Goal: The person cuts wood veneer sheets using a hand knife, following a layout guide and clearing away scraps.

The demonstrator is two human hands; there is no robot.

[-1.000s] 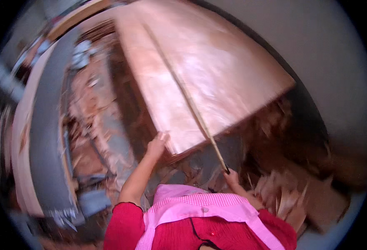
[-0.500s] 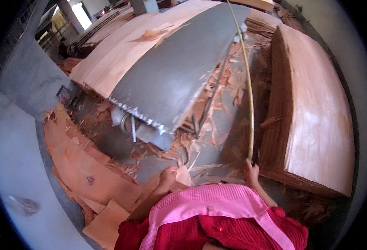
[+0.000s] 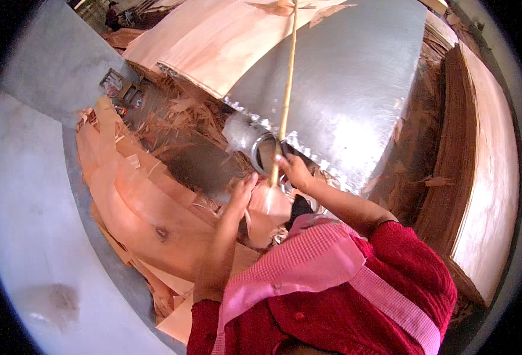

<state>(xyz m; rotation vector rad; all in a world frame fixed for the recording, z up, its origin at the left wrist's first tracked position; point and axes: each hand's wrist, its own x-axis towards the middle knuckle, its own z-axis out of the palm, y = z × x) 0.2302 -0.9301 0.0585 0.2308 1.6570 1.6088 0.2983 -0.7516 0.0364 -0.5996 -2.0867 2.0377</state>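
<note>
In the head view my right hand (image 3: 295,171) grips a long thin bamboo stick (image 3: 287,89) near its lower end, beside a dark object that I cannot make out. The stick reaches forward across a grey metal sheet (image 3: 338,89) with a ragged white edge. My left hand (image 3: 243,192) holds a pale veneer piece (image 3: 267,216) just left of the stick's lower end. Below the metal sheet is a round metal ring (image 3: 259,154), partly hidden.
Veneer stacks stand at the right (image 3: 489,171) and back left (image 3: 196,35), the latter beside the metal sheet. Veneer scraps (image 3: 130,189) lie heaped along a pale wall (image 3: 30,195) at left, with more on the floor (image 3: 201,168). A person (image 3: 114,18) is far back.
My view has swung from the pale stack toward the metal sheet and left wall. My left hand left the stack's corner for a loose veneer piece; my hands and the stick's lower end are closer together.
</note>
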